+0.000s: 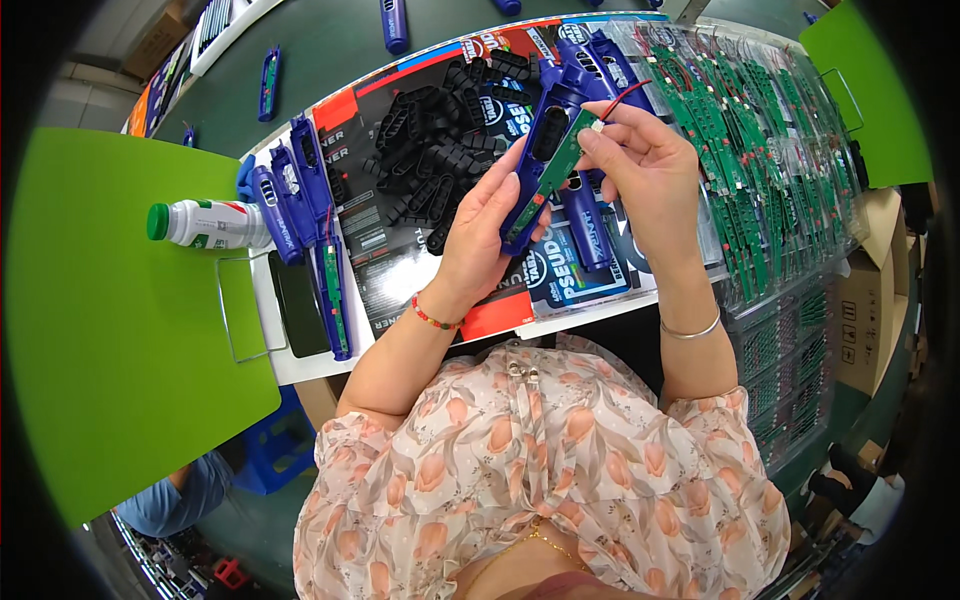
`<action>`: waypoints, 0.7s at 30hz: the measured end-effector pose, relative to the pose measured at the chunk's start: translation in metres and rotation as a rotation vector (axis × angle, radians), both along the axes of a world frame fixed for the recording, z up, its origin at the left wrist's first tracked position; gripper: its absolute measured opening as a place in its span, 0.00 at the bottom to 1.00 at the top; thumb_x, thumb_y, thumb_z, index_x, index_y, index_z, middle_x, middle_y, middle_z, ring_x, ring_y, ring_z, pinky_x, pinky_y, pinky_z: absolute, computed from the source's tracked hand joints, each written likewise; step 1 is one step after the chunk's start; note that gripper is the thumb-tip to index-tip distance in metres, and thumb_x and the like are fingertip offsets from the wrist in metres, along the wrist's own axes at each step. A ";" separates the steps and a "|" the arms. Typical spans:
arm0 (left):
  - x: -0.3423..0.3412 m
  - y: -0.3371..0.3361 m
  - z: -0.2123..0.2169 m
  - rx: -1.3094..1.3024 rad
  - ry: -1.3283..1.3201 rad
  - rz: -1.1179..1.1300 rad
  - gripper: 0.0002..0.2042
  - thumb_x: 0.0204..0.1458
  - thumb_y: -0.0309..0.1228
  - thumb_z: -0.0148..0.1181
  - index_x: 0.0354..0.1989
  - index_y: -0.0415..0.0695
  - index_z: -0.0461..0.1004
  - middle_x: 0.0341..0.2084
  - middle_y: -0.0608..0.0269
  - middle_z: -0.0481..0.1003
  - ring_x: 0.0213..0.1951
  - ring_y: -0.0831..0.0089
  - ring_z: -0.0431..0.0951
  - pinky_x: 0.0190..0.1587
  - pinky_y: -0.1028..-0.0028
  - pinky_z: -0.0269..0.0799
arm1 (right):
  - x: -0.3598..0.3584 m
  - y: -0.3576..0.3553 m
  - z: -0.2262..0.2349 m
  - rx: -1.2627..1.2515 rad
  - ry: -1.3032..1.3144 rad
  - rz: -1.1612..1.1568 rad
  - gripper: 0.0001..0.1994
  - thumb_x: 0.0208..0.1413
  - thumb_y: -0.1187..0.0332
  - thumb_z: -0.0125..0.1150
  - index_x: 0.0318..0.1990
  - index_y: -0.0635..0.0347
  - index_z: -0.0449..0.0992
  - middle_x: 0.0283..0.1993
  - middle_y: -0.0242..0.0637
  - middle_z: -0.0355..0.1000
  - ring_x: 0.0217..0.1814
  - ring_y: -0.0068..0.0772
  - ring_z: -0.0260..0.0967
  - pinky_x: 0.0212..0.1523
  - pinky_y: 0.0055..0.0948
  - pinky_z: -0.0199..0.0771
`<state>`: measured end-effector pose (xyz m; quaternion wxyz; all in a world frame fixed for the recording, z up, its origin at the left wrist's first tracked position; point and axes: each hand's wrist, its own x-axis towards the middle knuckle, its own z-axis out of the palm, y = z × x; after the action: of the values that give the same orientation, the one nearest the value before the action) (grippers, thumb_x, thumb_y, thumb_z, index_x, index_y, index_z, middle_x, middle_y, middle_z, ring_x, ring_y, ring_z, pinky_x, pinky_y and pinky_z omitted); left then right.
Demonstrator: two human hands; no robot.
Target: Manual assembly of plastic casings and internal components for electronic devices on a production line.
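My left hand (474,238) is wrapped round a long blue plastic housing (532,172), which has a black insert in its oval opening. Over the housing lies a narrow green circuit board (562,157), slanting up to the right. My right hand (648,170) pinches the board's upper end between thumb and fingers, beside a small white connector. From that end a thin red wire (626,93) sticks out. Behind my hands are several blue housings (588,232) on the printed sheets. A pile of black plastic inserts (425,135) lies to their left.
Clear trays with rows of green circuit boards (745,175) stand at the right. On the left are more blue housings (278,215), a dark phone-like slab (297,305) and a white bottle with a green cap (215,224). Green panels (130,330) flank the table; a cardboard box (868,300) is at right.
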<state>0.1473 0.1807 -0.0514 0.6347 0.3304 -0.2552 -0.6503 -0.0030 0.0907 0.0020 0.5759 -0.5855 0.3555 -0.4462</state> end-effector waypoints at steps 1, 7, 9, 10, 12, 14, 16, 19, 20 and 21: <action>0.001 0.000 -0.001 0.000 -0.007 0.003 0.26 0.66 0.36 0.44 0.70 0.43 0.51 0.48 0.50 0.73 0.36 0.74 0.73 0.37 0.76 0.71 | 0.001 0.000 0.000 0.008 -0.007 0.001 0.13 0.56 0.74 0.63 0.48 0.67 0.76 0.31 0.34 0.78 0.29 0.15 0.74 0.19 0.12 0.66; 0.000 0.001 -0.001 0.001 0.007 -0.029 0.26 0.66 0.36 0.44 0.70 0.43 0.51 0.48 0.49 0.73 0.35 0.73 0.73 0.36 0.76 0.71 | 0.005 0.001 -0.002 0.020 -0.009 -0.015 0.13 0.56 0.73 0.64 0.47 0.67 0.76 0.30 0.32 0.78 0.28 0.14 0.74 0.17 0.12 0.64; 0.000 0.001 -0.002 0.006 0.022 -0.026 0.26 0.66 0.36 0.44 0.70 0.43 0.51 0.48 0.49 0.73 0.35 0.73 0.73 0.36 0.76 0.71 | 0.005 0.000 -0.001 0.039 0.012 -0.007 0.13 0.56 0.72 0.64 0.47 0.66 0.76 0.29 0.32 0.78 0.28 0.13 0.73 0.17 0.11 0.63; 0.000 0.001 -0.003 0.014 0.024 -0.019 0.26 0.66 0.36 0.44 0.70 0.43 0.52 0.47 0.49 0.73 0.35 0.73 0.73 0.36 0.76 0.71 | 0.005 -0.001 -0.001 0.042 0.029 -0.013 0.13 0.55 0.72 0.64 0.47 0.66 0.76 0.29 0.32 0.78 0.27 0.13 0.73 0.17 0.11 0.63; -0.001 0.001 -0.003 0.019 0.033 -0.011 0.26 0.66 0.36 0.44 0.70 0.42 0.52 0.47 0.49 0.73 0.34 0.73 0.73 0.35 0.76 0.70 | 0.004 -0.001 -0.002 0.047 0.063 -0.025 0.13 0.55 0.71 0.64 0.47 0.65 0.77 0.28 0.31 0.77 0.26 0.14 0.73 0.17 0.11 0.62; -0.002 0.001 -0.003 0.016 0.044 -0.005 0.26 0.65 0.36 0.45 0.70 0.42 0.52 0.46 0.49 0.73 0.33 0.73 0.73 0.35 0.76 0.70 | 0.004 -0.002 -0.001 0.056 0.080 -0.026 0.13 0.55 0.70 0.65 0.46 0.65 0.77 0.28 0.31 0.77 0.25 0.14 0.73 0.17 0.11 0.61; -0.001 0.001 -0.003 0.014 0.042 -0.007 0.26 0.65 0.36 0.45 0.69 0.41 0.53 0.45 0.49 0.74 0.33 0.74 0.73 0.34 0.76 0.70 | 0.004 -0.004 -0.001 0.065 0.094 -0.012 0.13 0.54 0.70 0.66 0.46 0.65 0.77 0.27 0.31 0.77 0.24 0.14 0.73 0.17 0.11 0.61; 0.002 0.000 -0.004 0.011 0.031 -0.018 0.25 0.66 0.36 0.45 0.69 0.40 0.53 0.45 0.49 0.74 0.32 0.74 0.73 0.33 0.77 0.70 | 0.002 -0.007 -0.002 0.083 0.102 0.016 0.13 0.53 0.69 0.66 0.45 0.64 0.78 0.27 0.31 0.77 0.22 0.13 0.71 0.17 0.12 0.61; 0.002 0.000 -0.005 0.008 0.026 -0.022 0.25 0.66 0.36 0.44 0.69 0.40 0.53 0.44 0.49 0.74 0.31 0.74 0.72 0.33 0.77 0.70 | 0.002 -0.008 -0.004 0.091 0.097 0.018 0.13 0.53 0.69 0.67 0.45 0.64 0.79 0.27 0.31 0.77 0.22 0.13 0.70 0.17 0.13 0.61; 0.002 0.000 -0.004 0.009 0.012 -0.013 0.25 0.66 0.35 0.45 0.69 0.40 0.53 0.44 0.49 0.74 0.31 0.74 0.72 0.33 0.77 0.69 | 0.002 -0.009 -0.006 0.098 0.092 0.021 0.13 0.53 0.69 0.67 0.44 0.64 0.79 0.27 0.31 0.77 0.21 0.13 0.69 0.17 0.13 0.60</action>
<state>0.1496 0.1805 -0.0552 0.6303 0.3277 -0.2509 -0.6575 -0.0014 0.0821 -0.0036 0.5916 -0.5802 0.3971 -0.3946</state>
